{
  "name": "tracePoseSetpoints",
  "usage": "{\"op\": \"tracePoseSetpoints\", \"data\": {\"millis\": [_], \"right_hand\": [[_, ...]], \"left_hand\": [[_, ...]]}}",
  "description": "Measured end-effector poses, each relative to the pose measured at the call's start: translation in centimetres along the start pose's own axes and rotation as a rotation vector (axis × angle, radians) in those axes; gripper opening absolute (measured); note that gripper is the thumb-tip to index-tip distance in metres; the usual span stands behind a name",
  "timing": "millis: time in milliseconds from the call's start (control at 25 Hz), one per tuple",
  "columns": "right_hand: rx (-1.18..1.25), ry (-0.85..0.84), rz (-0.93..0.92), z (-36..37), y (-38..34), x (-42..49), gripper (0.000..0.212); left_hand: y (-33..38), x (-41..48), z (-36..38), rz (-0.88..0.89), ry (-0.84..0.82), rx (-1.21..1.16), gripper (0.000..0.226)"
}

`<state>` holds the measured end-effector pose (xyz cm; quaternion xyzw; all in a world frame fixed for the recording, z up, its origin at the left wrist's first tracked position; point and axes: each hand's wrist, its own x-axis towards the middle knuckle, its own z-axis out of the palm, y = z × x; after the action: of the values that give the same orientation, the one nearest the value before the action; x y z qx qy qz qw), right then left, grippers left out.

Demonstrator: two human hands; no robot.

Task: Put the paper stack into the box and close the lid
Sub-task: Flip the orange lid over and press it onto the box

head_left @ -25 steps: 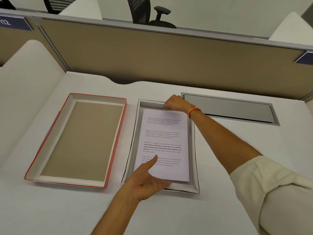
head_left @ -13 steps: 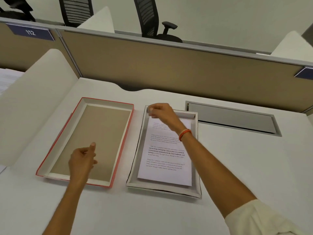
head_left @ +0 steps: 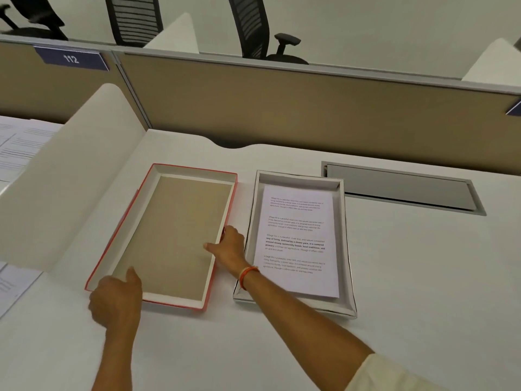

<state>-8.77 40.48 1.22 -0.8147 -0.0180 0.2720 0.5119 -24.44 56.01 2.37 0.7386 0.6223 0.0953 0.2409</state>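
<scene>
Lying flat inside the shallow white cardboard box (head_left: 342,235) was the white paper stack (head_left: 296,241), with small printed words on its top sheet. The box sat open on the white desk (head_left: 408,277), and the paper filled most of it, with a thin strip of box floor showing around it.

Just beside the box, on its left, lay the red-edged cardboard lid (head_left: 166,238). It was upside down, so its brown inside faced up. The lid and the box were close but not touching.

The left hand (head_left: 117,301) was at the near left corner of the lid. Its thumb was hooked over the rim and the other fingers were curled under, out of sight, so it seemed to grip the edge.

The right hand (head_left: 228,248) reached across to the right edge of the lid. Its thumb pointed out over the brown inside and the fingers were bent down over the red rim. An orange band (head_left: 248,273) went around that wrist, and the arm crossed over the near left corner of the box.

A grey metal flap (head_left: 400,190) was set in the desk behind the box. A tan divider wall (head_left: 282,108) stood at the back.
</scene>
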Motion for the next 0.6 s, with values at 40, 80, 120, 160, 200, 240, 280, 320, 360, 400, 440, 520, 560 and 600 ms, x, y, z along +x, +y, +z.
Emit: {"op": "tracePoseSetpoints", "data": {"millis": [40,80,120,160,200,240,280,320,360,400,440,520,560,600], "right_hand": [[-0.033,0.004,0.005,0.5,0.3,0.0,0.046],[-0.063,0.004,0.005,0.8,0.5,0.0,0.042],[-0.086,0.002,0.006,1.1,0.7,0.1,0.039],[-0.1,0.002,0.006,1.3,0.8,0.1,0.036],[-0.101,0.007,0.008,1.3,0.9,0.2,0.034],[-0.096,0.014,0.009,1.3,1.0,0.3,0.032],[-0.094,0.021,0.008,1.3,1.1,0.3,0.029],[-0.096,0.03,0.004,1.2,1.2,0.3,0.026],[-0.093,0.04,-0.003,1.1,1.2,0.4,0.024],[-0.08,0.049,-0.009,1.0,1.3,0.4,0.022],[-0.058,0.056,-0.015,0.8,1.3,0.5,0.022],[0.005,0.063,-0.027,0.2,1.0,0.5,0.024],[0.039,0.065,-0.036,-0.1,0.9,0.5,0.027],[0.063,0.066,-0.044,-0.4,0.7,0.5,0.03]], "left_hand": [[-0.8,0.2,-0.1,-0.066,0.012,-0.017,0.062],[-1.6,0.7,-0.2,-0.153,-0.025,-0.048,0.073],[-2.4,1.1,-0.1,-0.249,-0.093,-0.099,0.08],[-3.0,1.5,0.0,-0.332,-0.164,-0.177,0.077],[-3.5,1.7,0.2,-0.376,-0.231,-0.255,0.068],[-3.7,1.6,0.4,-0.374,-0.269,-0.309,0.061],[-3.8,1.3,0.8,-0.339,-0.26,-0.32,0.054],[-3.7,0.8,1.2,-0.294,-0.223,-0.304,0.05],[-3.4,0.3,1.6,-0.252,-0.163,-0.306,0.048],[-3.0,-0.4,1.7,-0.229,-0.104,-0.353,0.046],[-2.8,-0.9,2.0,-0.212,-0.047,-0.446,0.041],[-2.5,-0.9,2.4,-0.192,0.014,-0.726,0.04],[-2.4,-0.6,2.4,-0.201,-0.012,-0.918,0.047],[-2.4,-0.3,2.4,-0.217,-0.084,-1.112,0.056]]}}
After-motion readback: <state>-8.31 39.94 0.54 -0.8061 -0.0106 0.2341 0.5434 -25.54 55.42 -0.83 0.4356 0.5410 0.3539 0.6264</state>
